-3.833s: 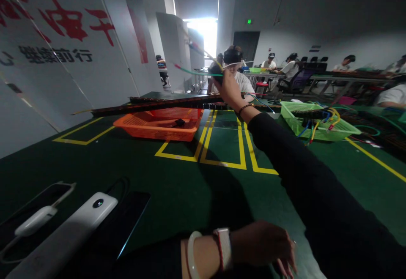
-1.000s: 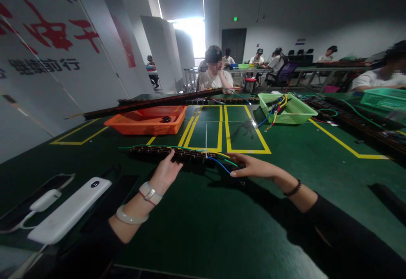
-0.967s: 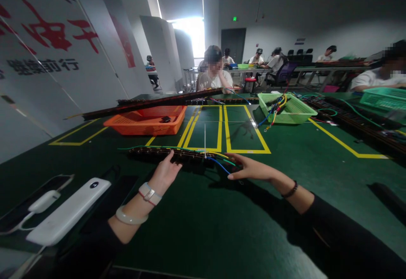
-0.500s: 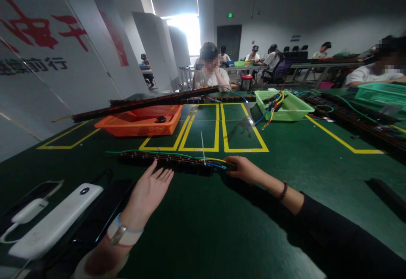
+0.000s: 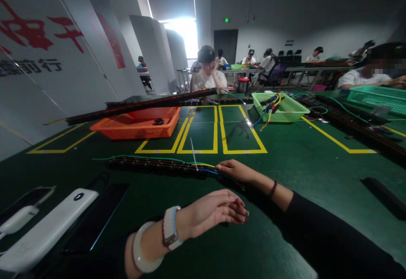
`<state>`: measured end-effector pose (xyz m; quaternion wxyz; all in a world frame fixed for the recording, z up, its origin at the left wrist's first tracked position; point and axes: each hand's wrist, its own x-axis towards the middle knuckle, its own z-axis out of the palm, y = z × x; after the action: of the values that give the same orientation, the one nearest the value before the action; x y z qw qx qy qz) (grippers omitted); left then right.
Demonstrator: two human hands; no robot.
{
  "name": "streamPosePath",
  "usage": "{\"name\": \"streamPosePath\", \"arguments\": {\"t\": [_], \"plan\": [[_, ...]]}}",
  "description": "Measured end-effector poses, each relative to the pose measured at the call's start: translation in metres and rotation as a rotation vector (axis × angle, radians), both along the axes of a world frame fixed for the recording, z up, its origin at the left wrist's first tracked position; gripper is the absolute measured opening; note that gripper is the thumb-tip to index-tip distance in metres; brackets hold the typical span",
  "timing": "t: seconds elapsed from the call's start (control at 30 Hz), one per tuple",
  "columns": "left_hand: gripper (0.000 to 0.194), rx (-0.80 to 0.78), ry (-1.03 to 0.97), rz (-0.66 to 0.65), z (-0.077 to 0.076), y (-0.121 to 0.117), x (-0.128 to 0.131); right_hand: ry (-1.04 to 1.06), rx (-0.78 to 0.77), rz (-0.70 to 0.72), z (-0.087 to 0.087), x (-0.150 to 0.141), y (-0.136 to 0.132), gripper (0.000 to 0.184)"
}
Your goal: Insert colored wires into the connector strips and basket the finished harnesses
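A long dark terminal strip point(image 5: 152, 164) with green, yellow, blue and white wires point(image 5: 190, 163) lies across the green table point(image 5: 304, 160) in front of me. My right hand point(image 5: 236, 170) rests at its right end, fingers curled on the wires there. My left hand point(image 5: 211, 210) hovers low over the table nearer to me, back up, fingers extended and slightly bent, holding nothing. It wears a watch and a pale bangle.
An orange basket point(image 5: 136, 122) with a long dark strip laid across it stands at the back left, a green basket point(image 5: 281, 108) of wires at the back right. A white power bank point(image 5: 47, 228) and phones lie near left. More strips lie at the right. Several people sit at the far tables.
My left hand has left the strip, drawn back toward me and swung right, turning palm down. The strip with my right hand on it sits slightly further left in view.
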<state>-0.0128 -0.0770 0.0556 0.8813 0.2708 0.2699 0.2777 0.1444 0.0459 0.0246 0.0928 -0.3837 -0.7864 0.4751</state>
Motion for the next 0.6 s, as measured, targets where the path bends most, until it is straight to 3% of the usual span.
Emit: {"name": "streamPosePath", "arguments": {"t": [0.13, 0.27, 0.4, 0.6], "plan": [[0.017, -0.015, 0.02, 0.001, -0.02, 0.025, 0.014, 0.051, -0.084, -0.031, 0.0, 0.0, 0.002, 0.047], [0.02, -0.068, -0.05, -0.013, -0.036, 0.036, 0.014, 0.102, -0.144, -0.077, -0.005, 0.0, 0.005, 0.044], [0.023, -0.095, -0.122, -0.048, -0.043, 0.038, 0.01, 0.107, -0.2, -0.15, -0.01, 0.0, 0.011, 0.043], [0.02, -0.121, -0.172, -0.021, -0.049, 0.039, 0.011, 0.11, -0.231, -0.088, -0.006, 0.002, 0.016, 0.044]]}}
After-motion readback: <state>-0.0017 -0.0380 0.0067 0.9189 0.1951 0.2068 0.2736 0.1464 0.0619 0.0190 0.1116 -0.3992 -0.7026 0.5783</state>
